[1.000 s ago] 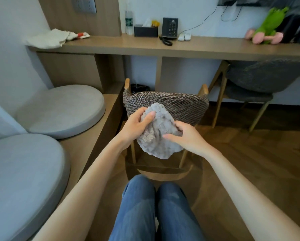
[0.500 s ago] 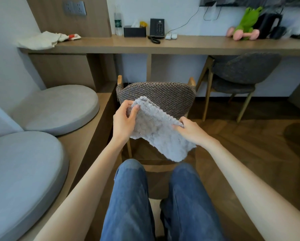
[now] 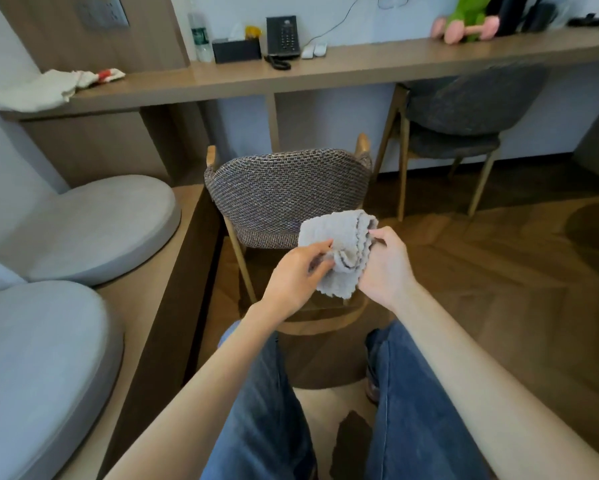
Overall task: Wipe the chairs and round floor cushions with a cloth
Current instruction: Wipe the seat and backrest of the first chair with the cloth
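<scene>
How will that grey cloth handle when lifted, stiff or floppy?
Probably floppy: the grey cloth folds and droops between the left hand and right hand. Likely light, since fingertip pinches hold it. Its nubbly weave should resist slipping.

Both hands hold a folded grey cloth (image 3: 338, 249) in front of a woven chair (image 3: 287, 195): the left hand (image 3: 296, 277) pinches its lower edge, the right hand (image 3: 386, 268) grips its right side. Two round cushions (image 3: 83, 230) lie on the platform (image 3: 152, 289) at left.
</scene>
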A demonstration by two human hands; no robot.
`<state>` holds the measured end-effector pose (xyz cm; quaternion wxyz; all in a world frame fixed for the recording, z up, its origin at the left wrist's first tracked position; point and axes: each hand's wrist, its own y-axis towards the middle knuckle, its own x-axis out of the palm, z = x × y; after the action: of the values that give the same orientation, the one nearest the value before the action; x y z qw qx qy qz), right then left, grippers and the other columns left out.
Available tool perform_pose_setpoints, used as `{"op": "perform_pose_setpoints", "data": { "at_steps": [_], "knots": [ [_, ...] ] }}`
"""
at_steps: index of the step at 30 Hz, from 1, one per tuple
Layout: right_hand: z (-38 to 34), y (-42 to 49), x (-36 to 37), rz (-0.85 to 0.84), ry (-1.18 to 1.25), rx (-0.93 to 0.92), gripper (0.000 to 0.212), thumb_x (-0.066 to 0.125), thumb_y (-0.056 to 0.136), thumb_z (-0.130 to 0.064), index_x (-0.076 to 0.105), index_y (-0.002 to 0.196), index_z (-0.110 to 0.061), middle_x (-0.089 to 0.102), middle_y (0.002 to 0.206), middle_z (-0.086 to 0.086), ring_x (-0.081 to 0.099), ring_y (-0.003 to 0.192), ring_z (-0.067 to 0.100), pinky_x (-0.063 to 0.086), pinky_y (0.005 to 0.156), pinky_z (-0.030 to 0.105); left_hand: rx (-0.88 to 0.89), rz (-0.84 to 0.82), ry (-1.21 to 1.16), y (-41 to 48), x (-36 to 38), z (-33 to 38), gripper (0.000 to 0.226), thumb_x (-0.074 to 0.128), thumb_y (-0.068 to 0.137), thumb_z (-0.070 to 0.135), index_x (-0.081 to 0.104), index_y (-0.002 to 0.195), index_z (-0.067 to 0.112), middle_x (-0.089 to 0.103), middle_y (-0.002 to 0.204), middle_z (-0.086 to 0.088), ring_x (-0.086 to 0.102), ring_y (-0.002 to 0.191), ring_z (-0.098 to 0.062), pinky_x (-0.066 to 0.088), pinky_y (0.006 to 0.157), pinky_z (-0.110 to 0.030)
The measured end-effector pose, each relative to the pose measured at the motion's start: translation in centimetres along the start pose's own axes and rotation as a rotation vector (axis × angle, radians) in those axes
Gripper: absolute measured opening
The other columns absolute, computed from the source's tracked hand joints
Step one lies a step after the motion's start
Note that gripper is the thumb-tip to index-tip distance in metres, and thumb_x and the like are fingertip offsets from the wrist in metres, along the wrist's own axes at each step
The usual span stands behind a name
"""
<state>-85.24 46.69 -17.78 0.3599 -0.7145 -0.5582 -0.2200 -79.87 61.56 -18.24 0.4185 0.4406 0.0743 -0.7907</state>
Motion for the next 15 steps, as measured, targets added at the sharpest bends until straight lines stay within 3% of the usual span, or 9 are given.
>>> {"op": "perform_pose_setpoints", "data": {
  "at_steps": [2, 4, 5, 8, 12, 15],
  "knots": [
    [0.0, 0.4, -0.2, 0.069, -0.087, -0.021, 0.043, 0.044, 0.098, -0.039, 0.05, 0.134, -0.016, 0.063, 0.127, 0.009, 0.065, 0.109, 0.026, 0.053, 0.086, 0.039, 0.04, -0.049, 0.025, 0.9, 0.8, 0.4, 0.034, 0.059, 0.093, 0.026, 0.062, 0.124, 0.015, 0.051, 0.14, 0.002, 0.057, 0.114, -0.011, 0.046, 0.088, -0.018],
    [-0.1, 1.3, -1.3, 0.246, -0.278, -0.087, 0.051, 0.056, 0.095, -0.031, 0.038, 0.141, -0.018, 0.06, 0.128, 0.007, 0.064, 0.108, 0.026, 0.054, 0.089, 0.041, 0.046, -0.143, 0.007, 1.8, 1.4, 0.9, 0.037, 0.065, 0.089, 0.027, 0.062, 0.125, 0.017, 0.046, 0.145, 0.001, 0.048, 0.124, -0.006, 0.033, 0.089, 0.001],
    [-0.3, 1.6, -1.8, 0.316, -0.355, -0.132, 0.051, 0.057, 0.096, -0.027, 0.035, 0.142, -0.019, 0.058, 0.13, 0.006, 0.063, 0.109, 0.025, 0.053, 0.092, 0.044, 0.031, -0.2, -0.015, 2.2, 1.6, 1.0, 0.041, 0.066, 0.088, 0.03, 0.061, 0.127, 0.018, 0.042, 0.148, 0.002, 0.043, 0.129, -0.005, 0.029, 0.093, 0.002],
    [-0.9, 2.5, -3.2, 0.376, -0.334, -0.168, 0.039, 0.05, 0.1, -0.02, 0.046, 0.137, -0.014, 0.059, 0.131, 0.007, 0.063, 0.111, 0.025, 0.052, 0.095, 0.046, 0.02, -0.278, -0.032, 3.0, 1.4, 0.8, 0.042, 0.063, 0.09, 0.036, 0.058, 0.13, 0.025, 0.036, 0.151, 0.008, 0.034, 0.137, -0.005, 0.027, 0.11, -0.018],
    [-1.9, 5.0, -4.7, 0.523, -0.388, -0.23, 0.033, 0.049, 0.1, -0.028, 0.053, 0.129, -0.012, 0.061, 0.127, 0.006, 0.061, 0.11, 0.022, 0.051, 0.097, 0.042, 0.1, -0.142, 0.157, 4.5, 0.3, -0.2, 0.043, 0.057, 0.095, 0.024, 0.05, 0.137, 0.028, 0.04, 0.149, 0.009, 0.035, 0.137, -0.008, 0.031, 0.114, -0.029],
    [-2.8, 7.9, -5.5, 0.664, -0.468, -0.331, 0.029, 0.049, 0.099, -0.031, 0.054, 0.123, -0.015, 0.059, 0.126, 0.004, 0.059, 0.107, 0.017, 0.05, 0.097, 0.036, 0.19, 0.012, 0.249, 7.7, -0.5, -0.6, 0.046, 0.056, 0.095, 0.015, 0.047, 0.14, 0.024, 0.036, 0.151, 0.006, 0.03, 0.141, -0.011, 0.028, 0.114, -0.027]
  ]
}}
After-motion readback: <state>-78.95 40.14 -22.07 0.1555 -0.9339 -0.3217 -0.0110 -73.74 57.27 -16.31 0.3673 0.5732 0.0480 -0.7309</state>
